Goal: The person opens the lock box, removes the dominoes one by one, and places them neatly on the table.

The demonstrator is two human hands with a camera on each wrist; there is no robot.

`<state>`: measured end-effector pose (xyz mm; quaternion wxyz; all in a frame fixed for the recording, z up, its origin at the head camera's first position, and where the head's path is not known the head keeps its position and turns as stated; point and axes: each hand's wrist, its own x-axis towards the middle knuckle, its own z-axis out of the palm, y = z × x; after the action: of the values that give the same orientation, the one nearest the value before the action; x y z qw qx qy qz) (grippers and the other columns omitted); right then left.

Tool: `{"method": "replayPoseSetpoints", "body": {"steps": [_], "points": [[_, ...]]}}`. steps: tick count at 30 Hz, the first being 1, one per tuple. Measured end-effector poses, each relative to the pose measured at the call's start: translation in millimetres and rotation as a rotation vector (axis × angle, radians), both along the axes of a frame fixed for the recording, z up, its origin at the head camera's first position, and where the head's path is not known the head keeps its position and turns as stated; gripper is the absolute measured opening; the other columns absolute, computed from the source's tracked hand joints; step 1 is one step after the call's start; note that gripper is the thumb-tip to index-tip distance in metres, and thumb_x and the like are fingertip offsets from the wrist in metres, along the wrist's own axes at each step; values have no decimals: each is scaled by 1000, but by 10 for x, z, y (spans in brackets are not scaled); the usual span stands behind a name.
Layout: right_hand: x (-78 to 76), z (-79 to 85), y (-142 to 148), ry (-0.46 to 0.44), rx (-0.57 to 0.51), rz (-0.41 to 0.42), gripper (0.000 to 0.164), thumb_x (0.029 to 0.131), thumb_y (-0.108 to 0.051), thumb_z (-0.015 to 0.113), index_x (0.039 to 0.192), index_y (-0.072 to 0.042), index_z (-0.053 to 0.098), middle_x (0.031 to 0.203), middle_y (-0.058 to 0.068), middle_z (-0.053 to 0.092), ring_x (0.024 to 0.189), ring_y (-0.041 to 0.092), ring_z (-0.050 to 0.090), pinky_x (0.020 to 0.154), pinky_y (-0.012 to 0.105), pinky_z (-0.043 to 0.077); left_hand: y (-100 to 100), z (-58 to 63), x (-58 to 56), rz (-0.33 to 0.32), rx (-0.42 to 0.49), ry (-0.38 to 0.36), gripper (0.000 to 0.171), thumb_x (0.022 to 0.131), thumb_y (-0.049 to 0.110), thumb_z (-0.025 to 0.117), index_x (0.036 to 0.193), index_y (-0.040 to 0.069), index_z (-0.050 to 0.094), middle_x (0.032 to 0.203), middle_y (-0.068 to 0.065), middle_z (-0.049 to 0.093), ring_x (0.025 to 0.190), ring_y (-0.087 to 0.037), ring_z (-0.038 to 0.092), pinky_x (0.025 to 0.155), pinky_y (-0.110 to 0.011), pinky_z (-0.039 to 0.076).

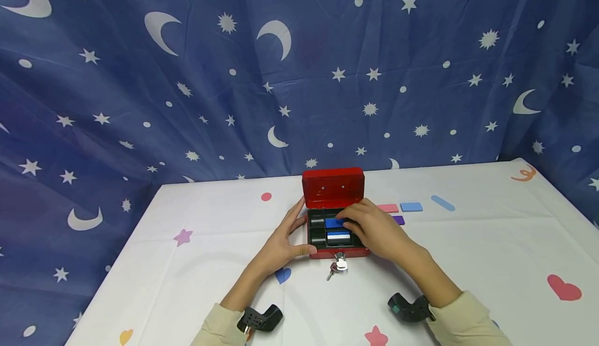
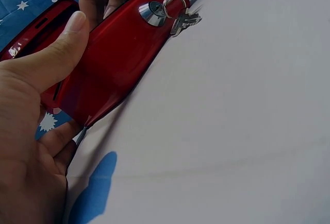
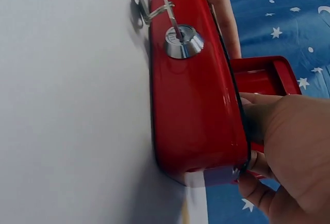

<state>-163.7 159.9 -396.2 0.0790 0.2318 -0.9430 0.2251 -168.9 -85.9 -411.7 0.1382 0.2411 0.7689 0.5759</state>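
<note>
Open red box (image 3: pixel 198 103), probably metal

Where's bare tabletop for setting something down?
Bare cloth lies left of the left hand, toward the purple star, and between the right forearm and the red heart. It's crowded just right of the red box: right hand and loose blocks.

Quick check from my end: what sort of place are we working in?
Probably an indoor recording setup: a blue curtain printed with moons and stars hangs behind a white table, and a black device, perhaps a camera, sits at each wrist.
</note>
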Motion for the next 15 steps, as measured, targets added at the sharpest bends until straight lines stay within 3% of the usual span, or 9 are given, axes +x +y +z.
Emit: {"method": "replayPoseSetpoints", "body": {"steps": [15], "points": [[10, -74, -65, 29, 5, -11, 24, 88, -19, 70, 112, -17, 72, 107, 0, 67, 100, 19, 51, 84, 39, 52, 6, 11, 8, -1, 3, 12, 101, 79, 7, 77, 155, 24, 12, 158, 0, 12, 137, -26, 33, 113, -49, 18]]}}
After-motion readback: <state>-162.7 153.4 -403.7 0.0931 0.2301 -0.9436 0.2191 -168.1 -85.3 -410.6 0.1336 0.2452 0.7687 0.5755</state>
